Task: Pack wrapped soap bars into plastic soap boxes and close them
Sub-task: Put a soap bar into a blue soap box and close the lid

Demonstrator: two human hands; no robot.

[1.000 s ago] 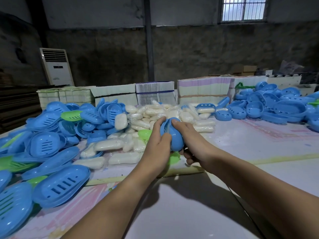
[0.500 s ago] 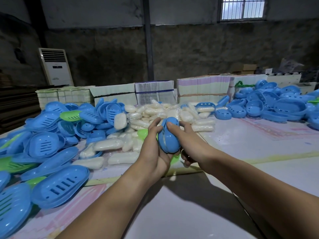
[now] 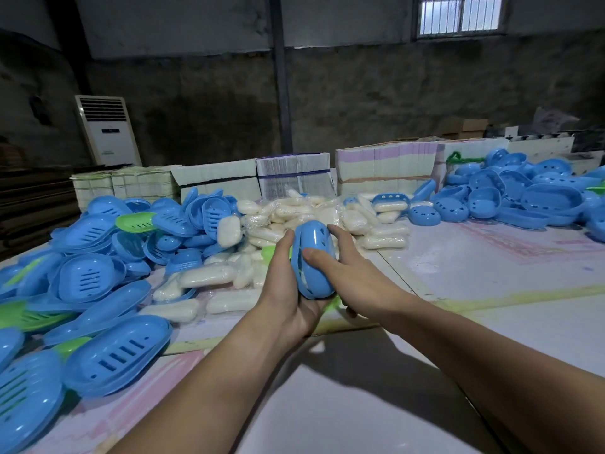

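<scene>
A blue plastic soap box (image 3: 313,257) stands on end between both hands above the table, its two halves nearly together with white soap showing in the seam. My left hand (image 3: 288,290) cups its left side and bottom, thumb along the edge. On the right side my right hand (image 3: 347,273) grips it, thumb pressing the front and fingers behind. A heap of wrapped white soap bars (image 3: 294,214) lies just beyond.
Blue slotted box lids and a few green ones (image 3: 98,276) are piled on the left. More blue box halves (image 3: 523,194) lie at the far right. Stacked cartons (image 3: 294,178) line the back edge. The white table (image 3: 360,388) spreads out near me.
Both hands lifted the soap box slightly and turned it more upright. The halves have come closer together, and my right thumb moved onto the front.
</scene>
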